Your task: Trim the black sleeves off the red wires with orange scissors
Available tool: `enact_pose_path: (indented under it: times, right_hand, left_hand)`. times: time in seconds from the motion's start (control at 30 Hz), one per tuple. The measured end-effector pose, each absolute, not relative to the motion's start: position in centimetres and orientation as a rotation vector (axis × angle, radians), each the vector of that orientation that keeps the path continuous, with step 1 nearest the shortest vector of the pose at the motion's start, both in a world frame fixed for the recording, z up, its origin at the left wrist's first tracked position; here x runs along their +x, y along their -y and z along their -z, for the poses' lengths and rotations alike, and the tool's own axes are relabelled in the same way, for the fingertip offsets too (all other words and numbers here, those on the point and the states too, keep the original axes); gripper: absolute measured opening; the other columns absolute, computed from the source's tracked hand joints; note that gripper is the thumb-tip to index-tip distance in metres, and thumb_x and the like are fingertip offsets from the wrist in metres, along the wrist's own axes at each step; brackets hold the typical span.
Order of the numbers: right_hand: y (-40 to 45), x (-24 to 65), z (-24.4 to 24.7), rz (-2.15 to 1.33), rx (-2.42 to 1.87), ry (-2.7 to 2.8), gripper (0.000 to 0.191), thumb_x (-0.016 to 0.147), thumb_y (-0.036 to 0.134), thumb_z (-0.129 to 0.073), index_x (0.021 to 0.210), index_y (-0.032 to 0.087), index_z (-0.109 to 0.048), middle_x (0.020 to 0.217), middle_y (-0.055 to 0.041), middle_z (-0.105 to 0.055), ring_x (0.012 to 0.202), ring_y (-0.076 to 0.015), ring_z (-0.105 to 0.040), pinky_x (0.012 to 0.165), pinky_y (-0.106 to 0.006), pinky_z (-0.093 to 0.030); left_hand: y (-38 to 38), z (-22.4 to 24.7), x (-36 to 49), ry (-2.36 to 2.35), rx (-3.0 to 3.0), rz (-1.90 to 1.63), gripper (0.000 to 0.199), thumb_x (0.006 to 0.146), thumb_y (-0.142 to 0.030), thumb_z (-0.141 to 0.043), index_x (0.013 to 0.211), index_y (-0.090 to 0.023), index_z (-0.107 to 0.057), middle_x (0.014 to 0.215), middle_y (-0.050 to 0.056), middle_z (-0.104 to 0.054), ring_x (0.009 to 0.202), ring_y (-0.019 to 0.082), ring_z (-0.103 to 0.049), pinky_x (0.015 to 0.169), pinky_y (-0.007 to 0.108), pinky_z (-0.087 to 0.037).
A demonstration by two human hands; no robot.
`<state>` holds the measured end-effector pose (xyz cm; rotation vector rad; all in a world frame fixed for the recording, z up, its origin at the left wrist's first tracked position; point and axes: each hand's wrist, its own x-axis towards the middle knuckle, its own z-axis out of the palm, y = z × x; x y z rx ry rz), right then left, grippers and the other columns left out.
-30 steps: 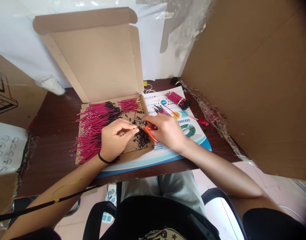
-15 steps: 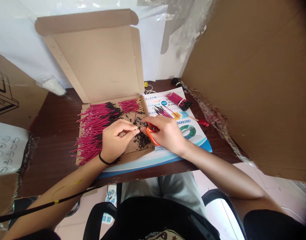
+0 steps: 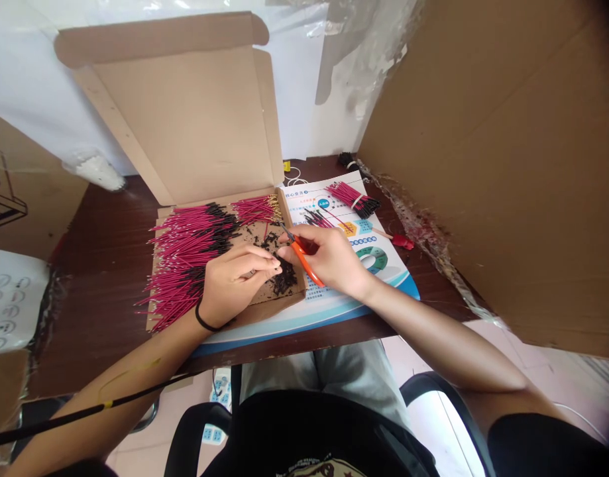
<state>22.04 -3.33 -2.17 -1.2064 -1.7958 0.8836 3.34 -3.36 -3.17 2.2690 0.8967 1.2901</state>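
Dead centre, the right hand (image 3: 329, 255) is clenched around orange-handled scissors (image 3: 304, 260). Their long axis slants from lower right to upper left, with the slim dark blades aimed up-left over the box. Right beside them, the left hand (image 3: 234, 281) has its fingertips (image 3: 269, 265) curled and pinched together just above a heap of black trimmings (image 3: 283, 279). Whatever is in that pinch is too small to call. A black wristband (image 3: 205, 323) circles the left wrist.

Under the hands lies the base of an open corrugated cardboard box (image 3: 269, 298). Magenta wires (image 3: 185, 255) fan across its left side, black ends pointing right toward the trimmings, and a smaller gold-tipped bunch of wires (image 3: 254, 209) sits along the top edge. To the right, a blue-and-white printed sheet (image 3: 384, 281) carries a banded bundle of wires (image 3: 352, 200) and a red-handled tool (image 3: 402, 242). All of it rests on a dark wood table (image 3: 105, 278). Farther off, the box lid (image 3: 179, 126) stands upright, a big cardboard panel (image 3: 493, 165) walls off the right, and white plastic sheeting (image 3: 30, 59) hangs at upper left.
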Motion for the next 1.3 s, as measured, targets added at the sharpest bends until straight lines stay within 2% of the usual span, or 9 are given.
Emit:
enact_pose_path:
  times: [0.1,0.23,0.47,0.6,0.73,0.87,1.0,1.13,1.3]
  right_hand:
    - [3.40,22.07,1.96,-0.857,-1.170,1.849,0.030,0.079,0.040,-0.064,0.092,0.013,-0.069,0.063,0.0038,-0.053,0.057,-0.0076,-0.040,0.054,-0.020,-0.032]
    - [3.79,21.88,1.56,-0.842,-1.098,1.947,0.035,0.076,0.045,-0.068,0.091,0.014,-0.069,0.071,0.0004,-0.060,0.061,-0.0088,-0.045,0.056,-0.021,-0.034]
    - [3.65,22.10,1.54,-1.089,-1.095,1.888,0.040,0.073,0.050,-0.069,0.093,0.015,-0.069,0.074,0.0006,-0.062,0.062,-0.0091,-0.047,0.053,-0.022,-0.033]
    - [3.60,22.18,1.45,-1.111,-1.110,1.867,0.037,0.072,0.048,-0.071,0.091,0.016,-0.070,0.073,0.0011,-0.062,0.063,-0.0097,-0.048,0.055,-0.022,-0.034]
    - [3.51,22.26,1.47,-0.984,-1.160,1.873,0.029,0.075,0.040,-0.070,0.089,0.015,-0.070,0.067,0.0030,-0.058,0.060,-0.0087,-0.044,0.054,-0.021,-0.033]
    - [3.49,22.33,1.66,-0.804,-1.196,1.928,0.025,0.077,0.035,-0.068,0.092,0.015,-0.070,0.063,0.0040,-0.055,0.057,-0.0075,-0.040,0.054,-0.020,-0.033]
    - [3.70,22.31,1.67,-0.627,-1.221,1.975,0.030,0.078,0.036,-0.067,0.101,0.017,-0.069,0.069,0.0007,-0.062,0.058,-0.0085,-0.046,0.057,-0.021,-0.036]
    - [3.92,22.25,1.50,-0.552,-1.222,2.039,0.028,0.080,0.037,-0.065,0.100,0.018,-0.069,0.076,-0.0021,-0.067,0.063,-0.0105,-0.054,0.060,-0.023,-0.040]
    - [3.95,22.19,1.56,-0.463,-1.283,2.134,0.026,0.083,0.035,-0.060,0.101,0.018,-0.068,0.078,-0.0035,-0.067,0.067,-0.0126,-0.056,0.063,-0.025,-0.042]
  left_hand:
    - [3.45,3.06,3.41,-0.957,2.282,-1.266,0.008,0.075,-0.014,-0.069,0.069,-0.019,-0.068,0.072,0.001,-0.071,0.064,0.010,-0.064,0.061,0.021,-0.052]
    - [3.40,3.16,3.40,-1.010,2.247,-1.262,0.012,0.077,-0.018,-0.068,0.065,-0.019,-0.068,0.071,0.002,-0.070,0.065,0.011,-0.064,0.061,0.021,-0.052]
    - [3.27,3.56,3.18,-0.905,2.235,-1.326,0.008,0.075,-0.019,-0.071,0.067,-0.021,-0.070,0.071,0.002,-0.071,0.065,0.012,-0.065,0.062,0.024,-0.053]
    - [3.20,3.76,3.08,-0.895,2.247,-1.351,0.007,0.074,-0.017,-0.072,0.069,-0.021,-0.070,0.071,0.001,-0.072,0.065,0.012,-0.066,0.063,0.024,-0.054]
    - [3.00,3.90,2.90,-0.954,2.210,-1.370,0.006,0.072,-0.018,-0.073,0.073,-0.024,-0.071,0.075,0.001,-0.072,0.066,0.012,-0.067,0.063,0.026,-0.055]
    - [2.98,3.71,2.88,-1.044,2.160,-1.366,0.004,0.071,-0.021,-0.074,0.072,-0.021,-0.070,0.074,0.002,-0.072,0.066,0.013,-0.067,0.057,0.025,-0.054]
    - [3.13,3.57,2.92,-1.167,2.100,-1.365,0.005,0.073,-0.023,-0.073,0.073,-0.019,-0.070,0.074,0.003,-0.072,0.068,0.013,-0.067,0.054,0.022,-0.051]
    - [3.16,3.63,2.79,-1.272,2.041,-1.364,0.008,0.073,-0.025,-0.073,0.077,-0.019,-0.072,0.077,0.003,-0.072,0.068,0.012,-0.066,0.057,0.021,-0.052]
    - [3.20,3.32,2.70,-1.278,2.067,-1.331,0.007,0.076,-0.024,-0.070,0.080,-0.019,-0.073,0.078,0.002,-0.072,0.066,0.011,-0.064,0.058,0.021,-0.050]
